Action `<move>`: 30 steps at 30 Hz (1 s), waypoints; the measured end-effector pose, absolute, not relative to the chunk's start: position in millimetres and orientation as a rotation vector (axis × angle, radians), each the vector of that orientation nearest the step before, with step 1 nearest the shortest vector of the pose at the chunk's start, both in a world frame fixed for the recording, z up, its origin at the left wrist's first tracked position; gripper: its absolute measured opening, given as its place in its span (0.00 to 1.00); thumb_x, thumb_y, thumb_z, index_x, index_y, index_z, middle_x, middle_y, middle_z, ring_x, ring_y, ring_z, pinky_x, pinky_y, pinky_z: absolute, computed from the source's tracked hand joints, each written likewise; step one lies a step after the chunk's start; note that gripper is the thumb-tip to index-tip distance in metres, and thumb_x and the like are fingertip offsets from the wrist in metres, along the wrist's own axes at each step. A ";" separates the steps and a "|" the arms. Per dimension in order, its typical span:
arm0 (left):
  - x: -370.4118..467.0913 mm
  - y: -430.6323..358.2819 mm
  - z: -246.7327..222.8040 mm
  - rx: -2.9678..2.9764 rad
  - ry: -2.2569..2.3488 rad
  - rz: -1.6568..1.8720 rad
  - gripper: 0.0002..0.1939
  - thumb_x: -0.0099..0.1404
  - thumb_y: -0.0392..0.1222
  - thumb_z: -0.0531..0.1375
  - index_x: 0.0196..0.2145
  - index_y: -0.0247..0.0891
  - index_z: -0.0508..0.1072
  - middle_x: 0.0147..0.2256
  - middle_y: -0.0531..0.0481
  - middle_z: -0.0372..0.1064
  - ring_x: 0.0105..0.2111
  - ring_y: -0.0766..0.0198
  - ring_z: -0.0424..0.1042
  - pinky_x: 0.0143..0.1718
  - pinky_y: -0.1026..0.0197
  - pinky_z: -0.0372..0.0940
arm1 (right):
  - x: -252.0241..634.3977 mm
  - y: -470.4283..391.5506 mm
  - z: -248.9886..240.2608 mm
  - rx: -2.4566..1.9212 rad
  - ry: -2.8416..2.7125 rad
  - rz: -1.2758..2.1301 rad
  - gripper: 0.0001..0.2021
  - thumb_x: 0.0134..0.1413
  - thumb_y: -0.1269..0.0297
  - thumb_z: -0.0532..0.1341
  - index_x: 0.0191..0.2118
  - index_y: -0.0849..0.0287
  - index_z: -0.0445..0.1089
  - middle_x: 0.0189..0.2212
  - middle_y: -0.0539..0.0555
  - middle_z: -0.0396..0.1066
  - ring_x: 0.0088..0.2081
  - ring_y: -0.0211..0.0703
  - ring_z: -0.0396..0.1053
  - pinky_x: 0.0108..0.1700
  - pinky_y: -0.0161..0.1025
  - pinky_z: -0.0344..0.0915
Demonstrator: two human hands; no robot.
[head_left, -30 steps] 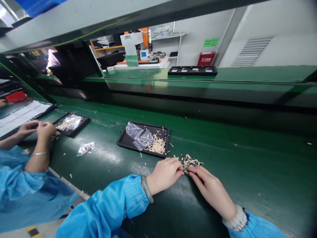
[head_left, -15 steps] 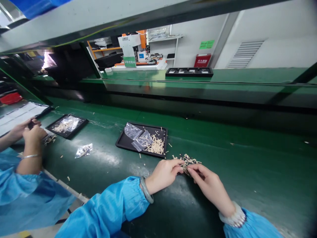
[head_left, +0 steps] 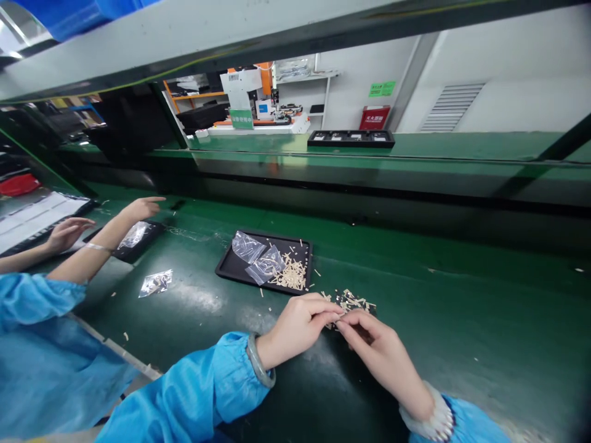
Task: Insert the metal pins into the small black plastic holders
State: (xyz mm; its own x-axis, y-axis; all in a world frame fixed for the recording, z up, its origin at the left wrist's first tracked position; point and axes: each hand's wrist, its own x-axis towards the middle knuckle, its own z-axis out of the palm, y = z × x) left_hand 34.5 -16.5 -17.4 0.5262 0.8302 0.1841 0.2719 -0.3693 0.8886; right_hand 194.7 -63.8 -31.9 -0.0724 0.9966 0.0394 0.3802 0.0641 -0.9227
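Note:
My left hand [head_left: 307, 320] and my right hand [head_left: 372, 338] meet at the fingertips, both closed in a pinch. What sits between the fingers is too small and too covered to make out. Just beyond them lies a loose pile of small beige strips and black bits [head_left: 353, 300] on the green bench, partly hidden by my fingers. Left of the pile, a shallow black tray [head_left: 237, 271] bears more beige strips [head_left: 293, 272] at its right end. Two clear plastic bags [head_left: 268, 263] rest in that tray.
A co-worker's arms [head_left: 92, 258] reach over a second black tray [head_left: 148, 237] at the left. A small clear bag [head_left: 156, 282] lies between the trays. A black compartment tray [head_left: 351, 139] stands on the ledge behind. Overhead runs a grey beam [head_left: 231, 37].
My right hand has moved left so that its fingertips now meet my left hand's. The co-worker's hands have parted, one reaching forward over the left tray.

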 end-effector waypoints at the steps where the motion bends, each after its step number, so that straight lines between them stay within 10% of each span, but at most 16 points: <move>1: 32.0 -16.6 -15.9 1.913 0.889 0.810 0.10 0.63 0.36 0.55 0.38 0.38 0.76 0.34 0.50 0.72 0.35 0.66 0.70 0.39 0.64 0.65 | 191.9 -63.2 -29.1 -1.414 -1.562 1.015 0.10 0.54 0.57 0.57 0.27 0.56 0.68 0.24 0.50 0.67 0.26 0.40 0.64 0.29 0.35 0.61; 7: 21.6 -17.8 -13.1 1.643 0.932 0.895 0.14 0.64 0.39 0.55 0.46 0.37 0.69 0.38 0.47 0.69 0.37 0.65 0.68 0.39 0.63 0.65 | 177.4 -50.0 -12.4 -1.346 -1.455 1.089 0.12 0.53 0.55 0.57 0.25 0.57 0.66 0.19 0.47 0.62 0.23 0.38 0.61 0.26 0.34 0.60; 22: -2.4 -4.6 -8.4 1.676 1.150 1.199 0.05 0.61 0.36 0.57 0.28 0.34 0.71 0.29 0.51 0.66 0.28 0.69 0.64 0.29 0.67 0.60 | 152.4 -22.5 -8.1 -1.201 -1.832 0.408 0.05 0.57 0.66 0.56 0.37 0.56 0.68 0.31 0.52 0.69 0.28 0.38 0.68 0.30 0.35 0.64; 30: -15.3 -1.6 -4.6 2.140 1.124 1.231 0.06 0.62 0.34 0.56 0.34 0.36 0.74 0.34 0.49 0.70 0.35 0.66 0.68 0.39 0.63 0.64 | 149.3 -9.4 -3.1 -1.109 -1.931 0.439 0.07 0.57 0.68 0.55 0.37 0.55 0.70 0.33 0.51 0.73 0.34 0.39 0.71 0.35 0.34 0.67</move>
